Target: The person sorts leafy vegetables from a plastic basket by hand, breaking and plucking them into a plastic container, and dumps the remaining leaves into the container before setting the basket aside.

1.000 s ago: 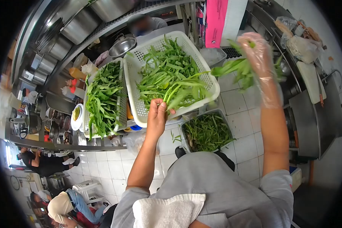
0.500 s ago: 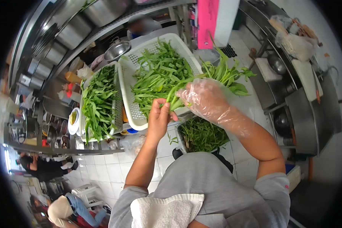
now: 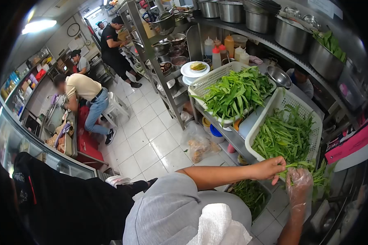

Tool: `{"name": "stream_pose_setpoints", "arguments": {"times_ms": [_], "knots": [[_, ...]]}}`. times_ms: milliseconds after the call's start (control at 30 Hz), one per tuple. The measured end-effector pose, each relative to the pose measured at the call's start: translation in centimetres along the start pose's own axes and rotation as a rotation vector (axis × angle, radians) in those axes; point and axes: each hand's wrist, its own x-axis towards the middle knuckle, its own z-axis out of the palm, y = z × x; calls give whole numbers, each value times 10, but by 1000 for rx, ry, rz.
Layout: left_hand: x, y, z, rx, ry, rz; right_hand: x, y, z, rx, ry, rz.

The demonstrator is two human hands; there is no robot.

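Bare, my left hand (image 3: pixel 270 168) pinches the stems of some leafy greens (image 3: pixel 322 179) near the front edge of a white plastic basket (image 3: pixel 317 136). My right hand (image 3: pixel 299 182), in a clear plastic glove, is closed around the same stems just beside it, and leaves spill out past it on the right. Cut greens (image 3: pixel 284 136) lie loose in that basket. A second white basket (image 3: pixel 198 90), heaped with longer leaves, stands to its left. Below my arms is a container of green stalks (image 3: pixel 249 198), partly hidden by my body.
A steel shelf (image 3: pixel 270 34) with pots (image 3: pixel 292 34) runs above the baskets. Sauce bottles (image 3: pixel 216 57) and stacked plates (image 3: pixel 194 72) stand behind. A plastic bag (image 3: pixel 198 141) lies on the tiled floor. A black-clothed person (image 3: pixel 65 204) is close at left; other people work farther off.
My view has swung left, bringing the aisle and other people into sight. Both hands still hold the greens, now at the lower right of the view.
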Motion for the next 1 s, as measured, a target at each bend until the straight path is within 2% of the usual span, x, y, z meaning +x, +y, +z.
{"name": "stream_pose_setpoints", "arguments": {"times_ms": [267, 333, 367, 433, 500, 567, 633, 667, 733, 800, 833, 867, 900, 933, 1000], "knots": [[-8, 2, 1, -64, -36, -131, -17, -1, 17, 122, 22, -4], [-5, -4, 9, -21, -22, -12, -29, -8, 16, 240, 60, 245], [-7, -6, 13, -22, -21, -12, -39, 1, 14, 241, 58, 244], [-11, -3, 24, 101, -76, 74, -70, 41, 7, 262, 298, 652], [-24, 3, 30, 140, -72, 86, -108, 75, -26, 87, 502, 499], [-31, -9, 35, 288, -134, 55, -129, 75, -77, -284, 431, 463], [-33, -43, 34, 363, -150, 26, -183, 96, -113, 535, 463, 672], [-30, -73, 33, 519, -138, 39, -185, 102, -112, 532, 460, 674], [-29, -134, 19, 800, -163, 31, -207, 103, -118, 92, 568, 280], [-25, -168, 18, 1084, -309, 56, -195, 43, -140, 304, 415, 713], [-21, -167, 17, 1232, -388, 118, -177, 23, -148, 198, 348, 690], [-16, -172, 21, 1239, -377, 200, -160, 12, -149, 101, 269, 672], [-9, -159, 24, 1165, -347, 360, -158, 5, -143, 174, 318, 818], [0, -152, 30, 1056, -331, 403, -160, 0, -135, 264, 382, 942], [11, -94, 43, 862, -369, 283, -168, -9, -119, 787, 675, 1216]]}}
